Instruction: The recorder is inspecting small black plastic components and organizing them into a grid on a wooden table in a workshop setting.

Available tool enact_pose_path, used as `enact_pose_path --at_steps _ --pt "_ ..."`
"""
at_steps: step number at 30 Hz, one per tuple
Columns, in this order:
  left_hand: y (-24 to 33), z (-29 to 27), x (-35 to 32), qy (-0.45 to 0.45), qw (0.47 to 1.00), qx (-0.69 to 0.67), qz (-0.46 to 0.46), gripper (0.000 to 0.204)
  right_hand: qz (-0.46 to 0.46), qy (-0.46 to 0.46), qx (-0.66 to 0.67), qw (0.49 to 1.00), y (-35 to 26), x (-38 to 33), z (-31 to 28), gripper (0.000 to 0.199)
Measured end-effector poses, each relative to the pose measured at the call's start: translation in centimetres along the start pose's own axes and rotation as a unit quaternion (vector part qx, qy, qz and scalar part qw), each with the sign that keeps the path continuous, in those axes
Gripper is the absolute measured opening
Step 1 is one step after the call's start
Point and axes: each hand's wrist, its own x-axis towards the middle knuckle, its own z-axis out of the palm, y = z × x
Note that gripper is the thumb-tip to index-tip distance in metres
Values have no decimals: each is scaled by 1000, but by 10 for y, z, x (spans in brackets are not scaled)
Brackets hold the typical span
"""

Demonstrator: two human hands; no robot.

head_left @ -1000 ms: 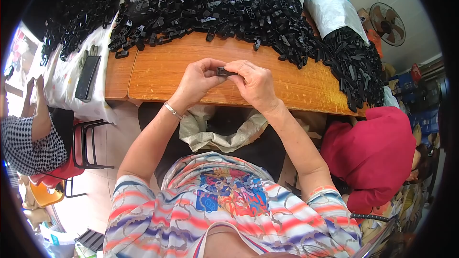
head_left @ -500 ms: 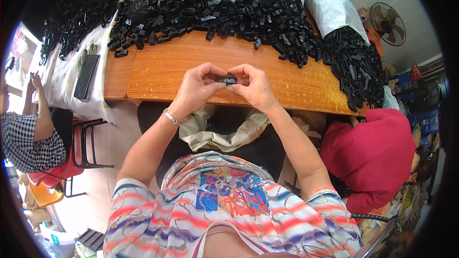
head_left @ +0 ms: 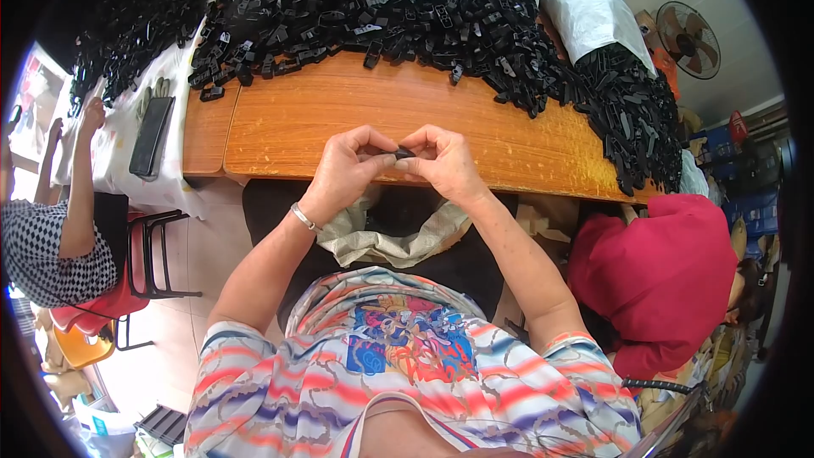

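Observation:
My left hand (head_left: 349, 163) and my right hand (head_left: 443, 161) meet at the near edge of the wooden table (head_left: 339, 102). Pinched between both sets of fingertips is a small black plastic part (head_left: 404, 153), mostly covered by the thumbs and fingers. Beyond my hands, a large heap of similar black plastic parts (head_left: 339, 13) spreads across the far half of the table. Under my wrists, an open woven sack (head_left: 373, 246) rests at my lap, its inside dark.
At the left, a person in a checkered top (head_left: 59, 237) reaches to a cloth-covered table holding a phone-like dark slab (head_left: 153, 136). Someone in a red top (head_left: 653, 280) bends at my right. White sacks (head_left: 593, 13) and a fan (head_left: 688, 40) stand at the back right.
Both hands have dropped slightly nearer to me, and their fingers now cover more of the black part. The checkered-top person's hands have reached farther forward.

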Motion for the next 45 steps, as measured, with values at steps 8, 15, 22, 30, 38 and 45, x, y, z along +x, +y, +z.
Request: enact_pose_path --at_steps 8,15,22,30,38,45 --pt "-2 4 -6 12 999 -14 -34 23 -23 28 -32 999 5 -12 9 26" --pt "6 0 -14 -46 996 63 -48 18 -93 14 -127 987 10 -31 8 23" --pt "13 -27 43 28 984 173 41 27 -215 19 -419 882 39 -58 8 29" --pt "-16 -31 148 229 884 396 91 42 -231 117 -391 883 11 -16 -26 18" --pt "-3 -16 154 210 880 424 39 36 -126 271 -474 828 -6 94 -91 24" --pt "-7 -15 127 181 889 419 47 37 -141 220 -548 795 2 99 -76 32"
